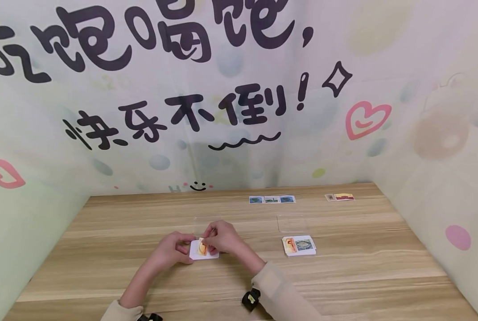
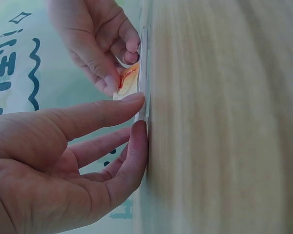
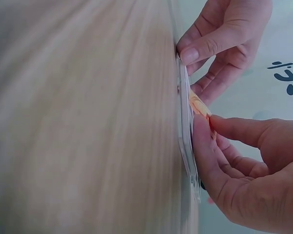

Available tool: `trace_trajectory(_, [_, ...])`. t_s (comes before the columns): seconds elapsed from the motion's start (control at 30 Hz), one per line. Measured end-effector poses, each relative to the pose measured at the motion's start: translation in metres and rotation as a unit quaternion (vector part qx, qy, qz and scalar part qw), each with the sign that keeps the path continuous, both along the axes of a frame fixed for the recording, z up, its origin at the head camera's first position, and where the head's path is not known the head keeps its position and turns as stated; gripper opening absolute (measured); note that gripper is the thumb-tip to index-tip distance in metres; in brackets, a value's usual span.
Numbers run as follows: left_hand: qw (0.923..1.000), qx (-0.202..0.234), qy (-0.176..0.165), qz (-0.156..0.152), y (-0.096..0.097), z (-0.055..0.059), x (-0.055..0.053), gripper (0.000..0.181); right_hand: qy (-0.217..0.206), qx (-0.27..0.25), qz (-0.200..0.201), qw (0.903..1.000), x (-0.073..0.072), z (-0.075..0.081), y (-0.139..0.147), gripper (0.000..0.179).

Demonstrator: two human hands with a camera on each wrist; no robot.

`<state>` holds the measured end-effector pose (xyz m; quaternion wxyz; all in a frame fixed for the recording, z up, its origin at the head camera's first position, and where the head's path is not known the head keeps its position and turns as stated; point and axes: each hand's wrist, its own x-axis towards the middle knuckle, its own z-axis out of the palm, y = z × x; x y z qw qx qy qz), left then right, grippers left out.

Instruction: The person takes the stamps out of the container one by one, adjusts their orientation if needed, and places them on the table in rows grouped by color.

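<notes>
On the wooden table lies a small stack of white cards (image 1: 195, 256), with an orange and cream stamp (image 1: 202, 249) above its face. My left hand (image 1: 171, 250) grips the stack's left edge; in the left wrist view the thumb presses on top while a finger sits at the underside. From the other side my right hand (image 1: 223, 236) pinches the stamp (image 3: 200, 106) between thumb and index finger. The stamp tilts up off the card in both wrist views. Its lower edge is partly hidden, so I cannot tell how much of it touches the card.
A clear plastic sleeve (image 1: 200, 220) lies just behind the hands, another clear sleeve (image 1: 292, 224) to the right. Nearer me sits a white card stack (image 1: 299, 253) bearing two stamps. Farther back are a row of blue-green stamps (image 1: 272, 199) and a red-yellow stamp (image 1: 344, 196) beside a small one.
</notes>
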<state>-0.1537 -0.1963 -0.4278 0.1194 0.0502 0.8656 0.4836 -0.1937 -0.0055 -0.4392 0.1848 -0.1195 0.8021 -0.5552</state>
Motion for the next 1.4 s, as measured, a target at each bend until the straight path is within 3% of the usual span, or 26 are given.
trace_trajectory(0.17, [1.0000,0.001,0.000,0.000,-0.001,-0.001,0.000,0.054,-0.014,-0.008,0.001,0.9999,0.000,0.000,0.001,0.004])
trace_trajectory(0.37, [1.0000,0.002,-0.004,0.000,-0.001,-0.001,0.000,0.055,-0.018,-0.003,0.006,0.9998,0.001,0.000,0.002,0.013])
trace_trajectory(0.67, [1.0000,-0.001,-0.006,0.001,-0.001,0.001,0.000,0.054,-0.021,-0.009,0.017,0.9996,0.001,0.004,0.005,0.010])
trace_trajectory(1.4, [1.0000,0.000,0.002,-0.005,-0.001,0.000,-0.001,0.054,-0.034,-0.031,0.004,0.9989,0.002,0.006,0.015,0.005])
